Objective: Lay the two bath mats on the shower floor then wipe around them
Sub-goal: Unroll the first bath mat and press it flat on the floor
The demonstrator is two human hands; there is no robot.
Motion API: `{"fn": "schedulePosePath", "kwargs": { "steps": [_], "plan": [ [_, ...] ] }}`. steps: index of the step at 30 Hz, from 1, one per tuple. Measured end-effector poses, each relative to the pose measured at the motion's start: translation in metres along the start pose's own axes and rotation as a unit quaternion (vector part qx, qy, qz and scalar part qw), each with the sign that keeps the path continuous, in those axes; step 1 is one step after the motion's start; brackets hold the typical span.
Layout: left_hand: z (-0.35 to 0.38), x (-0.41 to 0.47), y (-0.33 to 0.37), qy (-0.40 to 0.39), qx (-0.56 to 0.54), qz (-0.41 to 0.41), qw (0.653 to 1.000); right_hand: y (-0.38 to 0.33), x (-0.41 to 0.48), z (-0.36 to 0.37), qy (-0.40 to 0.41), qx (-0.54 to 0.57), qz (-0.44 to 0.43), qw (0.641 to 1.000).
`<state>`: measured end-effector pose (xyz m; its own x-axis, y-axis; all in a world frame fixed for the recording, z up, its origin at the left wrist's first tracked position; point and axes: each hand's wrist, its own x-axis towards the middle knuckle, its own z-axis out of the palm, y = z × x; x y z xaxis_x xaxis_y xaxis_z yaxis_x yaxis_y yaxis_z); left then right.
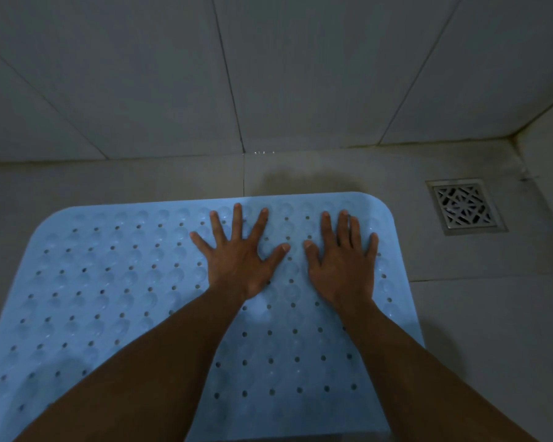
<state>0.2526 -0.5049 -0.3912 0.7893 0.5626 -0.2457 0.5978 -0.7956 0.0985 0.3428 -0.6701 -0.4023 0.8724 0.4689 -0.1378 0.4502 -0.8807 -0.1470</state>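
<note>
From my head camera I see one blue mat (109, 282) lying flat on the tiled floor (476, 314). My left hand (240, 260) and right hand (342, 266) press its 1 o'clock corner, fingers straight and spread, gripping nothing. One drain (465, 205) sits at 2 o'clock.

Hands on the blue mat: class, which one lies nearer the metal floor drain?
The right hand, flat by the right edge of the mat, with the drain in the floor beyond that edge; the left hand lies toward the middle.

On tiled floor (476, 314): blue mat (109, 282), drain (465, 205).
</note>
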Motion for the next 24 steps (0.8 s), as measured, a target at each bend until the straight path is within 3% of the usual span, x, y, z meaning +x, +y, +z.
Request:
{"fn": "schedulePosePath", "kwargs": {
  "steps": [14,20,24],
  "plan": [
    [-0.001,0.002,-0.001,-0.022,-0.002,0.001,1.000,-0.004,0.001,0.003,-0.008,-0.006,0.011,1.000],
    [-0.023,0.001,-0.015,-0.099,-0.075,0.030,0.992,-0.012,-0.005,-0.005,-0.057,0.000,0.055,0.997],
    [-0.026,-0.038,-0.074,-0.014,-0.122,0.052,0.991,-0.057,-0.060,-0.003,-0.031,0.026,0.053,0.998]
  ]
}}
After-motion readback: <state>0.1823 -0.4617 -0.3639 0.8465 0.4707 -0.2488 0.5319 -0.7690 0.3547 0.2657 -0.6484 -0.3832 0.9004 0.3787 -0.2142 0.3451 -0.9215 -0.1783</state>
